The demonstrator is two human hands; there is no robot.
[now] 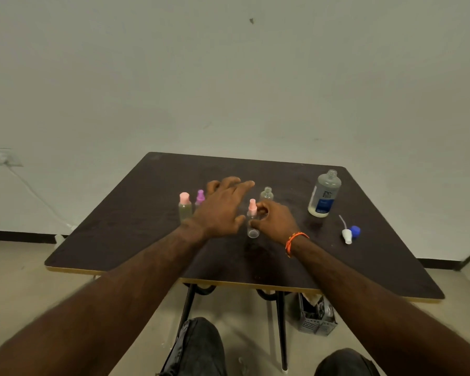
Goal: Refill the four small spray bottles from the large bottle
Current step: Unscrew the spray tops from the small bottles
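Two hands work mid-table: right hand (274, 217) pinches a clear spray bottle (253, 222); left hand (223, 206), fingers spread, hovers nearby and could topple it. Uncapped large bottle (324, 195) stands right.

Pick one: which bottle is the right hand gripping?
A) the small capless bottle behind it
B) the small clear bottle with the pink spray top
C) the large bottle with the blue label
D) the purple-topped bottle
B: the right hand has its fingers curled round the small clear bottle with the pink spray top; the large bottle stands apart, untouched, near the table's right edge.
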